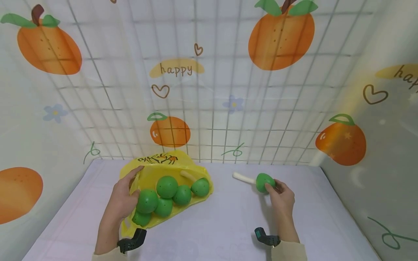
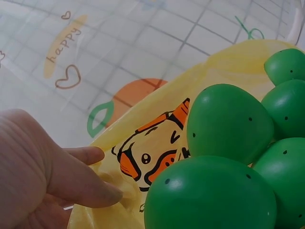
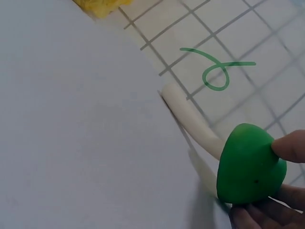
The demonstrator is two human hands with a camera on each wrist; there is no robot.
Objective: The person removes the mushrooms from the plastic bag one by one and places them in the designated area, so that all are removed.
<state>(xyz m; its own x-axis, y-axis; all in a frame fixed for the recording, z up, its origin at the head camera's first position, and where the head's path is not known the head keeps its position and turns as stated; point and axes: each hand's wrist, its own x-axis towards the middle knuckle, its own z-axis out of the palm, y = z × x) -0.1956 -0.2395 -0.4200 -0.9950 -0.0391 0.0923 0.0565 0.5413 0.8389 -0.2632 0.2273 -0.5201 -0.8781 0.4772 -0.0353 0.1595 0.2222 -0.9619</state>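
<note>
My left hand [image 1: 120, 197] grips the left edge of a yellow plastic bag [image 1: 150, 175], thumb on the inner face and fingers partly hidden behind it. Several toy mushrooms with smooth green caps [image 1: 167, 187] are bunched in the bag's opening; one pale stem [image 1: 187, 175] shows at the right. A cartoon print [image 2: 155, 155] appears on the bag in the left wrist view. Off to the right, my right hand [image 1: 283, 195] holds another toy mushroom [image 3: 250, 164] by its green cap, between thumb and fingers. Its white stem [image 3: 188, 114] points left, close over the table.
A white-covered table [image 1: 215, 224] lies under everything. Behind it hangs a pale curtain [image 1: 222, 119] printed with oranges and hearts, with a wire grid showing through. Similar curtain sides close in the left and right. Each wrist wears a black camera strap [image 1: 132, 241].
</note>
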